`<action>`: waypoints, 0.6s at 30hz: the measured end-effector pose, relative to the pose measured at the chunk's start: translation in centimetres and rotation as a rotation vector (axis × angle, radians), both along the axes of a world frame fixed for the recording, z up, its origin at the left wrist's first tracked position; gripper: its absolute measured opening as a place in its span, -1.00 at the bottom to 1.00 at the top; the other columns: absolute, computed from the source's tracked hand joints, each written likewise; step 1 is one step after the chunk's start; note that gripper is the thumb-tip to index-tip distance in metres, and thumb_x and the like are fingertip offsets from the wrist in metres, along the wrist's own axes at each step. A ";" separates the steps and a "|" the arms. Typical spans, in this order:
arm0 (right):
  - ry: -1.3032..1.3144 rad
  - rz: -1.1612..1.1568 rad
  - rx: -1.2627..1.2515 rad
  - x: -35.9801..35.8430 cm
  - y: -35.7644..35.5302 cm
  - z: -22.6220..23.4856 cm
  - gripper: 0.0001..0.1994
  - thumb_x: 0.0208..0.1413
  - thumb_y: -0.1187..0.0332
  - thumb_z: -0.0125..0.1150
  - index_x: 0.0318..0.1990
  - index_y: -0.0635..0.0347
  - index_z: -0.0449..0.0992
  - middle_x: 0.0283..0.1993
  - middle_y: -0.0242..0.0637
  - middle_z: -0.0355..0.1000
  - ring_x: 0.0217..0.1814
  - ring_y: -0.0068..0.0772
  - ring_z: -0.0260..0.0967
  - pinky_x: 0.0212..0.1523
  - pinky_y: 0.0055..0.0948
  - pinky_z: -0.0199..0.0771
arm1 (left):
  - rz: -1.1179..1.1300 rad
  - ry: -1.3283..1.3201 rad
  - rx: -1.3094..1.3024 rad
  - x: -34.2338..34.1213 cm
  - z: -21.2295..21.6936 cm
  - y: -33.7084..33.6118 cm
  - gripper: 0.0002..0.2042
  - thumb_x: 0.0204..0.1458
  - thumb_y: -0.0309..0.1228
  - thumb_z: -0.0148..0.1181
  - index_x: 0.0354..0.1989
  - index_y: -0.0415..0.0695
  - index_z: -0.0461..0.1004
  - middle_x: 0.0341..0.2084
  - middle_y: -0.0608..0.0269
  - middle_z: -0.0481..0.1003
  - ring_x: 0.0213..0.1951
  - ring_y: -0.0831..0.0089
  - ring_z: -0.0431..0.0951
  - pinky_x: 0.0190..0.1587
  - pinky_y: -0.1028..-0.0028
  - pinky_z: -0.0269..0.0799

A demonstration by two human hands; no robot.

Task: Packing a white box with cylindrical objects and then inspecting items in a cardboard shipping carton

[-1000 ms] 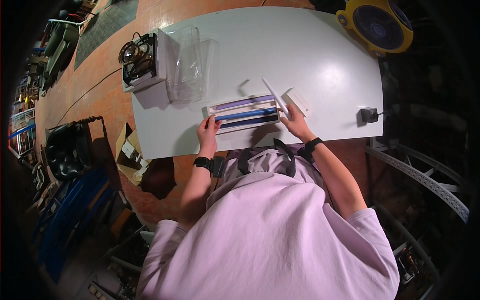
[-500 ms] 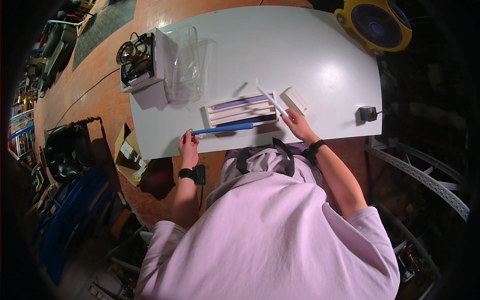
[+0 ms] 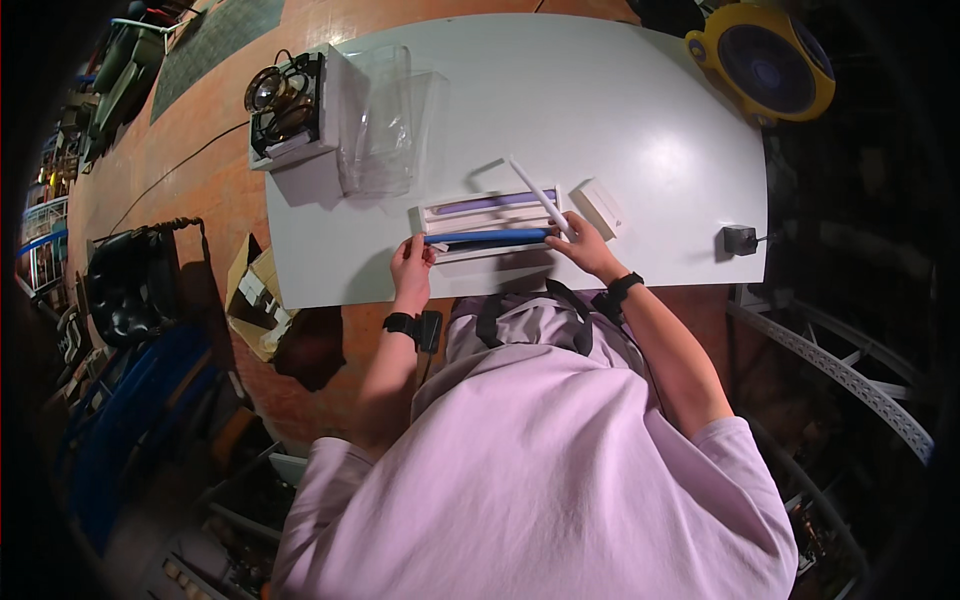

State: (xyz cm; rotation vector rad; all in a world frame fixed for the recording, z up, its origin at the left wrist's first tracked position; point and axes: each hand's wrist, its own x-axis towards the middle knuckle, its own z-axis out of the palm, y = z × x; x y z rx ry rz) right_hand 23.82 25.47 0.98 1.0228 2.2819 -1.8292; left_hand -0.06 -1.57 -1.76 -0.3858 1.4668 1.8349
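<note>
- Work seemingly part-way: a blue rod (image 3: 487,237) lying lengthwise along the near side of the white tray (image 3: 440,215), which sits close to the bench's near edge, roughly at its middle.
- Already in the tray: a purple rod (image 3: 490,203) along its far side and a pale one beside it; seemingly settled.
- Judged still open: the blue rod looks not fully seated yet, and a white stick (image 3: 535,193) stands slanted off the tray's right end.
- Left hand (image 3: 411,265): at the blue rod's left end, fingers curled and pinched lightly on or against that tip, only slightly open; wrist with a black band just off the near edge of the bench (image 3: 650,130).
- Right hand (image 3: 583,247): at the tray's right end, fingers closed around the lower end of the white stick, also touching or very near the blue rod's right tip; which of the two, hard to tell.
- Small white box (image 3: 598,207) just right of the tray, untouched.
- Clear plastic container (image 3: 385,120) and a fan-like unit toward the far left corner, well apart from both hands.
</note>
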 end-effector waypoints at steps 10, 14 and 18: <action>-0.004 -0.090 0.031 0.8 0.2 -1.6 -0.65 0.17 0.25 0.39 0.03 0.23 0.57 -0.16 -0.14 0.57 -0.10 -0.32 0.46 0.02 -0.32 0.43 | -0.087 -0.044 -0.080 0.5 1.0 1.9 -0.84 0.30 -0.27 0.24 -0.13 -0.08 0.55 -0.41 0.45 0.46 -0.38 0.64 0.45 -0.30 0.57 0.38; -0.016 -0.101 -0.061 1.6 0.5 -0.8 -0.65 0.18 0.22 0.40 0.00 0.25 0.58 -0.17 -0.14 0.57 -0.12 -0.33 0.45 0.00 -0.33 0.42 | -0.281 0.086 -0.200 0.4 1.3 1.3 -0.80 0.29 -0.24 0.23 -0.04 -0.05 0.57 -0.35 0.51 0.48 -0.34 0.69 0.43 -0.32 0.61 0.32; -0.084 -0.068 -0.063 2.2 0.9 0.1 -0.65 0.20 0.19 0.38 -0.02 0.26 0.59 -0.20 -0.12 0.58 -0.14 -0.32 0.46 -0.01 -0.32 0.42 | -0.460 0.083 -0.226 0.3 1.4 0.3 -0.76 0.27 -0.24 0.24 0.03 -0.03 0.57 -0.30 0.52 0.51 -0.33 0.72 0.42 -0.32 0.63 0.30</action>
